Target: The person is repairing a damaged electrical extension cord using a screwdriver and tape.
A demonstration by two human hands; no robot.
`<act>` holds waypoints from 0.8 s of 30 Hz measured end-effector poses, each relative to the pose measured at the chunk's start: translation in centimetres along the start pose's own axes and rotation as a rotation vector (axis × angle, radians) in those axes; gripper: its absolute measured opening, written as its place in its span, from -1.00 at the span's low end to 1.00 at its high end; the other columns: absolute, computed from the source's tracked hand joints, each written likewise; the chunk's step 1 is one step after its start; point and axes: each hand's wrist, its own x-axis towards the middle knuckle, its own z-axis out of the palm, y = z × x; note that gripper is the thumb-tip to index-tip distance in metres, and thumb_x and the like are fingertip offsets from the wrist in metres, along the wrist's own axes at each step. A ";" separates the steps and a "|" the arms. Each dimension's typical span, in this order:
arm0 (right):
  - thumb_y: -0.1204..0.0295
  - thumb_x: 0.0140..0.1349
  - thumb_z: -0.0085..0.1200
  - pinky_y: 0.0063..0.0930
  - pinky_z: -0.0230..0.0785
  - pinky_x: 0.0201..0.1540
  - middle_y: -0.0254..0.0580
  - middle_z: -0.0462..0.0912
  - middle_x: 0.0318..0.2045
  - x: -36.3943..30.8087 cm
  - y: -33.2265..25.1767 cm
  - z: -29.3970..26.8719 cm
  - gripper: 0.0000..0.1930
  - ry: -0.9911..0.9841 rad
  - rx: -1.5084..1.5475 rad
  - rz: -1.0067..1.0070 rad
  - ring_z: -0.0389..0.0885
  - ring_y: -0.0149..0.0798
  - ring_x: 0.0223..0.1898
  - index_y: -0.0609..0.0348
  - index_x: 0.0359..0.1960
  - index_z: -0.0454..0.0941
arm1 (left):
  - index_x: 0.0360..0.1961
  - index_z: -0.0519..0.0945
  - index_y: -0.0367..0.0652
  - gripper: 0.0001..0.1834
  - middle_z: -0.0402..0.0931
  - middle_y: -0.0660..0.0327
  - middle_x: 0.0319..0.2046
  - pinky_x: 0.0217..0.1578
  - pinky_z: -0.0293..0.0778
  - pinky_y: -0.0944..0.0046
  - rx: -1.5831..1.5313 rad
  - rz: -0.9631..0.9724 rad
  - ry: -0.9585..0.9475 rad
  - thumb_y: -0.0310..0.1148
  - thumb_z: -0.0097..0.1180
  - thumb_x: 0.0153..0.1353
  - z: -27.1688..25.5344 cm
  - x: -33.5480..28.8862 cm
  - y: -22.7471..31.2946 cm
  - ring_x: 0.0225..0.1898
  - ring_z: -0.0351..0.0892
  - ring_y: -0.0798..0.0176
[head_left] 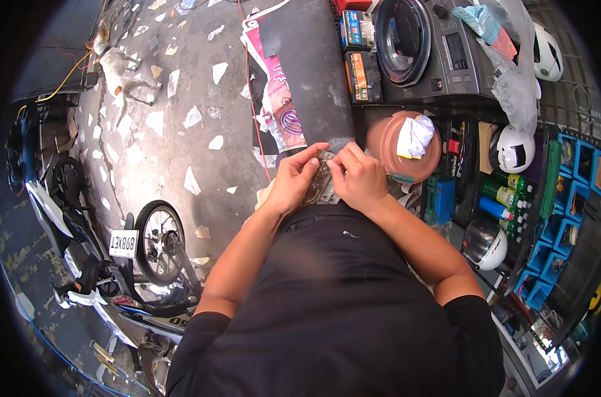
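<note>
My left hand (296, 177) and my right hand (360, 175) meet close together in front of my body. Between and beneath them is a greyish metal part (319, 187), mostly covered by the fingers; its kind is not clear. The left thumb and index finger come together at the part's far end. On the other side, the right hand is curled, its thumb pressed toward the index finger beside the part. Anything small in either pinch is hidden.
A dark padded bench (307, 73) with a pink printed sheet (277, 92) extends ahead. To the right are a brown lidded bucket (385, 142) with a white cloth (416, 135), a front-loading washer (449, 59), helmets and blue bins (555, 231). Left are a motorcycle (125, 291) and a dog (123, 73).
</note>
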 end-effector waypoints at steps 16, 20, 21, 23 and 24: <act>0.42 0.19 0.25 -0.23 0.23 -0.23 -0.25 0.54 -0.37 3.5 2.8 -4.2 -0.91 -0.176 -0.121 -0.334 0.57 -0.15 -0.26 0.11 -0.34 0.60 | 0.37 0.41 -0.33 -0.44 0.59 0.25 0.06 0.08 0.47 0.35 0.130 0.007 -0.190 -0.50 0.19 0.36 1.8 0.1 1.8 0.03 0.52 0.47; 0.44 0.20 0.23 -0.20 0.30 -0.23 -0.23 0.56 -0.34 3.3 2.7 -4.6 -0.92 -0.236 -0.147 -0.362 0.58 -0.10 -0.29 0.12 -0.33 0.61 | 0.33 0.48 -0.28 -0.47 0.66 0.21 -0.05 0.00 0.52 0.34 0.220 0.065 -0.141 -0.43 0.20 0.35 2.0 0.3 0.8 -0.06 0.56 0.46; 0.43 0.22 0.22 -0.18 0.32 -0.22 -0.22 0.56 -0.32 2.7 2.6 -4.6 -0.92 -0.242 -0.135 -0.301 0.60 -0.09 -0.26 0.13 -0.31 0.61 | 0.32 0.49 -0.28 -0.49 0.66 0.19 -0.06 0.00 0.52 0.33 0.212 0.066 -0.124 -0.44 0.19 0.36 2.1 0.3 0.7 -0.08 0.56 0.46; 0.43 0.25 0.20 -0.15 0.35 -0.21 -0.20 0.56 -0.31 1.6 2.1 -4.4 -0.92 -0.251 -0.120 -0.243 0.61 -0.09 -0.23 0.14 -0.29 0.61 | 0.31 0.49 -0.28 -0.50 0.67 0.18 -0.07 0.00 0.52 0.32 0.205 0.067 -0.102 -0.44 0.18 0.37 1.9 0.3 0.3 -0.09 0.56 0.45; 0.47 0.25 0.18 -0.12 0.42 -0.20 -0.15 0.56 -0.28 1.0 1.7 -4.2 -0.92 -0.254 -0.093 -0.148 0.64 -0.04 -0.21 0.17 -0.27 0.61 | 0.31 0.50 -0.28 -0.52 0.67 0.18 -0.07 0.00 0.52 0.32 0.185 0.056 -0.090 -0.46 0.15 0.38 1.8 0.3 0.2 -0.10 0.56 0.45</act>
